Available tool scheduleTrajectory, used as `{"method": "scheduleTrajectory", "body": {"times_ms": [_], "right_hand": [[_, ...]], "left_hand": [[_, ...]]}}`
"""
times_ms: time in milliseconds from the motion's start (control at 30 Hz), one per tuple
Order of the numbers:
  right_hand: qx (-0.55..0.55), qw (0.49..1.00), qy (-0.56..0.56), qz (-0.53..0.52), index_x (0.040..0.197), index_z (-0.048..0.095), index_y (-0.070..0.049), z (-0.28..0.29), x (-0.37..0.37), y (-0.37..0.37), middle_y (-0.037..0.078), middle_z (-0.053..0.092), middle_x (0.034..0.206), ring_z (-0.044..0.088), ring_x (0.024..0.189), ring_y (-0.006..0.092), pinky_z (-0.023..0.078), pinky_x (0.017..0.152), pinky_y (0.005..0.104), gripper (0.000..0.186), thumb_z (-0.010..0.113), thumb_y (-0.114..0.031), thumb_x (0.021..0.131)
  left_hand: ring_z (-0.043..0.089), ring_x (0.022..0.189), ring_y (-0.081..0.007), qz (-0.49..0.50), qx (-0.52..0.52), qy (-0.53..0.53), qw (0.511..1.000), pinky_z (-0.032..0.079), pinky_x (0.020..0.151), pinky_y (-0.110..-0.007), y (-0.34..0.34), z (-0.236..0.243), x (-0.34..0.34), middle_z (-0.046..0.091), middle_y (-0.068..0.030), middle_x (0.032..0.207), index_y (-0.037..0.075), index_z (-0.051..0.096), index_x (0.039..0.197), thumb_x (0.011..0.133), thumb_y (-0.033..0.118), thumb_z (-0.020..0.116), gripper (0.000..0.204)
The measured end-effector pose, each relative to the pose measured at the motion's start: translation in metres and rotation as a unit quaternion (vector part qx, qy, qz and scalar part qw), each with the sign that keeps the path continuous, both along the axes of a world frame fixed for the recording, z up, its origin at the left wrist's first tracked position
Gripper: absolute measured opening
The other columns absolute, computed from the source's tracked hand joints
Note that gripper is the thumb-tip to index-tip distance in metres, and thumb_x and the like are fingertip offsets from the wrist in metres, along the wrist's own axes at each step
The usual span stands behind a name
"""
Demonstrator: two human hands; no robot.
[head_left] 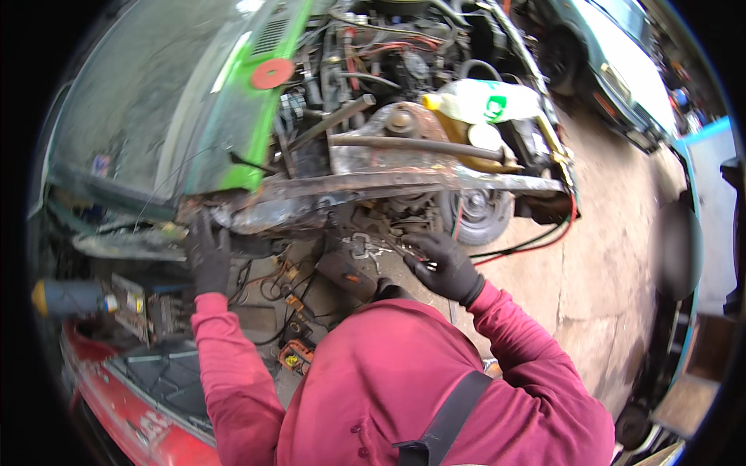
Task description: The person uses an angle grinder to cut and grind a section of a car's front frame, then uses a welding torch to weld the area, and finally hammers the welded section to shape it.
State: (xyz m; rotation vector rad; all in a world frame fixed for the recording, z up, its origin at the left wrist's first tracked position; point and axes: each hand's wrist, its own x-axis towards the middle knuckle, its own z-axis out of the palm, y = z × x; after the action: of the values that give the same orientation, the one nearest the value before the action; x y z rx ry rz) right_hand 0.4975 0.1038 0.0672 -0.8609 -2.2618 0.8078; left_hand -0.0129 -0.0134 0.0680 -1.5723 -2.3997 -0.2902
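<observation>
My left hand (208, 255), in a dark glove, rests with fingers stretched against the rusty, bare-metal corner of the car body, below the green cowl (264, 147). In its own dark glove, my right hand (448, 268) is closed around the handles of what looks like a metal locking clamp (364, 247). The clamp's looped jaws point left, below the stripped inner wing rail (388, 185). Whether the jaws touch any metal I cannot tell.
Beyond the rail lies the engine bay, with a metal pipe (412, 145) and a plastic bottle (486, 101) on it. Red and black cables (536, 242) trail at the right. Power tools (298, 353) lie on the floor; a red car panel (128, 404) stands lower left.
</observation>
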Motion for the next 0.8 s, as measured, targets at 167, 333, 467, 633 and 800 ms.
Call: {"method": "scheduleTrajectory", "body": {"times_ms": [167, 333, 467, 633, 800], "right_hand": [[0.104, 0.940, 0.181, -0.272, 0.143, 0.064, -0.002, 0.035, 0.125, 0.108, 0.018, 0.073, 0.131, 0.072, 0.113, 0.0314, 0.056, 0.103, 0.0422, 0.043, 0.075, -0.009, 0.102], [0.210, 0.745, -0.292, -0.562, 0.162, 0.047, -0.009, 0.043, 0.269, 0.211, 0.026, 0.059, 0.150, 0.057, 0.138, 0.0444, 0.047, 0.114, 0.0548, 0.088, 0.075, -0.061, 0.096], [0.062, 0.814, -0.356, -0.454, 0.168, 0.038, -0.004, -0.003, 0.324, 0.248, 0.033, 0.056, 0.154, 0.055, 0.143, 0.0470, 0.046, 0.117, 0.0537, 0.098, 0.075, -0.060, 0.096], [-0.007, 0.871, -0.254, -0.421, 0.166, 0.041, -0.001, -0.024, 0.332, 0.260, 0.035, 0.058, 0.150, 0.062, 0.136, 0.0474, 0.052, 0.111, 0.0518, 0.099, 0.076, -0.060, 0.095], [0.101, 0.867, -0.283, -0.397, 0.167, 0.044, -0.008, -0.011, 0.321, 0.254, 0.032, 0.062, 0.142, 0.060, 0.133, 0.0489, 0.050, 0.110, 0.0543, 0.095, 0.079, -0.059, 0.095]], "left_hand": [[0.051, 0.145, -0.0447, 0.007, -0.011, -0.010, 1.000, 0.040, 0.122, -0.055, -0.001, -0.004, -0.002, 0.052, -0.0252, 0.161, 0.011, 0.043, 0.167, 0.105, 0.034, 0.067, 0.070], [0.053, 0.142, -0.0465, 0.003, 0.006, -0.025, 1.000, 0.042, 0.119, -0.055, -0.002, 0.002, 0.001, 0.052, -0.0275, 0.159, 0.008, 0.045, 0.164, 0.102, 0.034, 0.068, 0.071], [0.055, 0.138, -0.0480, 0.020, -0.010, -0.066, 0.998, 0.045, 0.116, -0.055, 0.000, 0.014, 0.009, 0.054, -0.0278, 0.154, 0.008, 0.049, 0.161, 0.101, 0.032, 0.069, 0.068], [0.057, 0.135, -0.0473, 0.008, 0.029, -0.102, 0.994, 0.047, 0.114, -0.055, -0.003, 0.020, 0.018, 0.057, -0.0259, 0.149, 0.009, 0.052, 0.158, 0.100, 0.030, 0.071, 0.064], [0.058, 0.135, -0.0455, -0.008, 0.051, -0.094, 0.994, 0.048, 0.115, -0.051, -0.002, 0.014, 0.013, 0.057, -0.0250, 0.150, 0.009, 0.053, 0.156, 0.101, 0.026, 0.071, 0.061]]}}
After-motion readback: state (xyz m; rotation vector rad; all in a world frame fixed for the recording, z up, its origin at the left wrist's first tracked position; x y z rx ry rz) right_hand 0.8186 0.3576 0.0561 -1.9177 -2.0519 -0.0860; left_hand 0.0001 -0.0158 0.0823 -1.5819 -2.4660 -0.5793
